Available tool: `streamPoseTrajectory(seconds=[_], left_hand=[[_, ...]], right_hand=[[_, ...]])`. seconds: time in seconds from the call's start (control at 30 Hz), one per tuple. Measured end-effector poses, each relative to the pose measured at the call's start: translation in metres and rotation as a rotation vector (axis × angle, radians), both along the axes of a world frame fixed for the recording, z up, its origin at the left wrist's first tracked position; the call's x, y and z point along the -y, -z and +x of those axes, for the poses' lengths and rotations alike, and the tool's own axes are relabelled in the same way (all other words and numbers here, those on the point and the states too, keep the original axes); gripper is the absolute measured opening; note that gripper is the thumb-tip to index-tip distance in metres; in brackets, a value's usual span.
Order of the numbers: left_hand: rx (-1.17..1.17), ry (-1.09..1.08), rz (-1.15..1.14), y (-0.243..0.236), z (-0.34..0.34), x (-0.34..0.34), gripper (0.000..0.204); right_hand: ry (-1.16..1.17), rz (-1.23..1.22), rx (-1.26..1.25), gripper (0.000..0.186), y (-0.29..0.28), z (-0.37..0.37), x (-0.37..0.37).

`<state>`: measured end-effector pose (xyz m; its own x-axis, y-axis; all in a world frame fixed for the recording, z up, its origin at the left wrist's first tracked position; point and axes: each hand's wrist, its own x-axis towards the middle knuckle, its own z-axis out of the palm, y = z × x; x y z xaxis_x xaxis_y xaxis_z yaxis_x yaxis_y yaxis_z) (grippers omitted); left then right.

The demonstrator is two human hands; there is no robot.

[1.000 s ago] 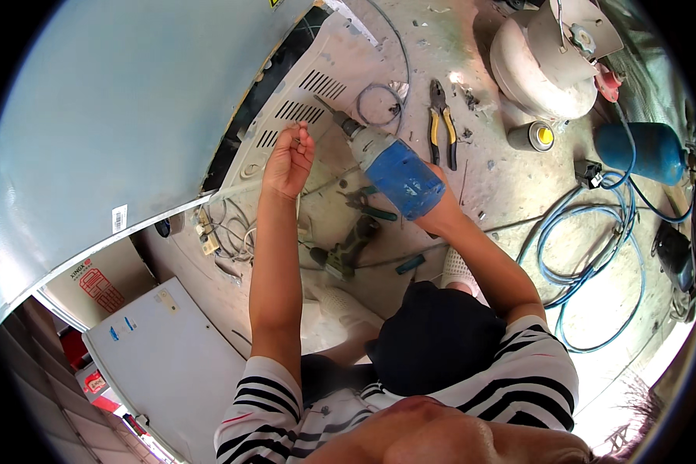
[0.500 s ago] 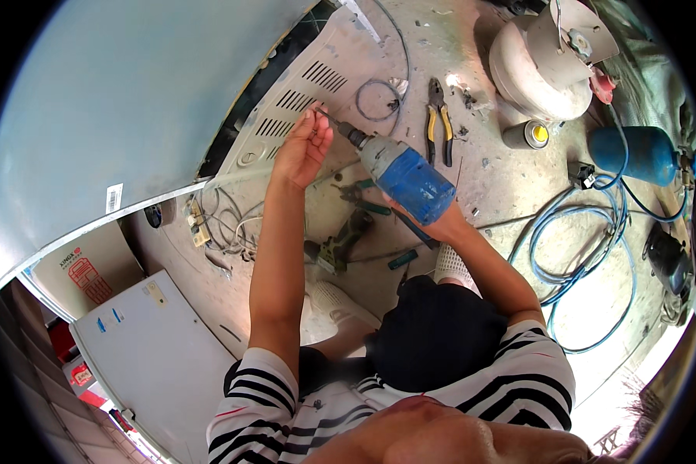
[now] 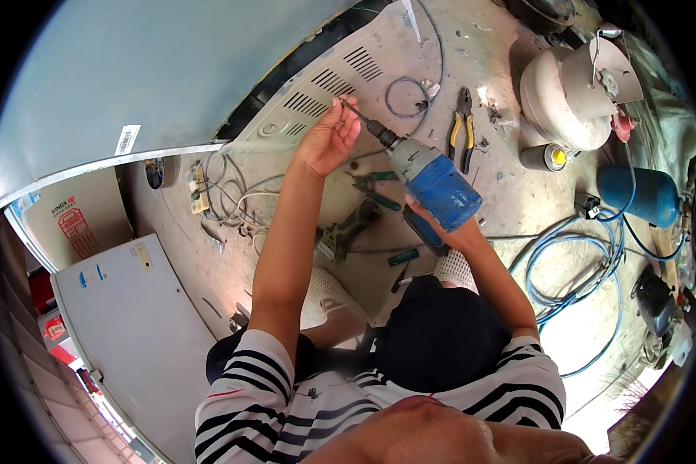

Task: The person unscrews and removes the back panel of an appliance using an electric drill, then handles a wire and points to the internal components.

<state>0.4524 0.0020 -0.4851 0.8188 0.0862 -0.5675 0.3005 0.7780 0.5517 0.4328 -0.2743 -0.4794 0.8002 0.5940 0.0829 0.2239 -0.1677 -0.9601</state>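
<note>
My right hand (image 3: pixel 458 232) grips a blue and grey cordless impact driver (image 3: pixel 442 189), its nose pointing up and left. A long thin bit (image 3: pixel 359 114) runs from the chuck toward my left hand (image 3: pixel 331 141). Thumb and forefinger of that hand pinch together at the bit's tip; whatever small thing may be between them is hidden. Both hands are held in front of a pale slotted panel (image 3: pixel 317 100) on the lower side of a large grey appliance (image 3: pixel 170 69). Whether the fingertips touch the panel, I cannot tell.
On the floor lie yellow-black pliers (image 3: pixel 462 133), green-handled pliers (image 3: pixel 379 176), a green power tool (image 3: pixel 349 230) and a screwdriver (image 3: pixel 403 258). A gas cylinder (image 3: pixel 553 100), spray can (image 3: pixel 541 157), blue tank (image 3: pixel 634 195) and coiled hose (image 3: pixel 535 259) are at right; a white panel (image 3: pixel 131 309) is at left.
The view has shifted, so the floor things sit farther right and mostly lower. My hands and the driver appear slightly farther right, with the left fingers still pinched at the bit's tip.
</note>
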Motion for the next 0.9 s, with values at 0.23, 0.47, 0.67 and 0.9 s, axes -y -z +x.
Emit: streamPoseTrajectory(seconds=[0.23, 0.47, 0.67, 0.9], left_hand=[[-0.011, 0.051, 0.042, -0.005, -0.004, 0.004, 0.018], [-0.055, 0.053, 0.135, -0.016, 0.007, 0.02, 0.019], [-0.055, 0.074, 0.209, -0.025, 0.014, 0.02, 0.02], [-0.071, 0.085, 1.604, -0.05, 0.035, 0.013, 0.037]], right_hand=[[0.005, -0.043, 0.092, 0.032, 0.009, -0.003, 0.005], [0.029, -0.092, 0.298, 0.035, 0.023, -0.013, 0.007], [0.065, 0.015, -0.027, 0.032, 0.022, -0.009, 0.006], [0.247, 0.519, -0.785, 0.023, 0.024, 0.017, 0.001]])
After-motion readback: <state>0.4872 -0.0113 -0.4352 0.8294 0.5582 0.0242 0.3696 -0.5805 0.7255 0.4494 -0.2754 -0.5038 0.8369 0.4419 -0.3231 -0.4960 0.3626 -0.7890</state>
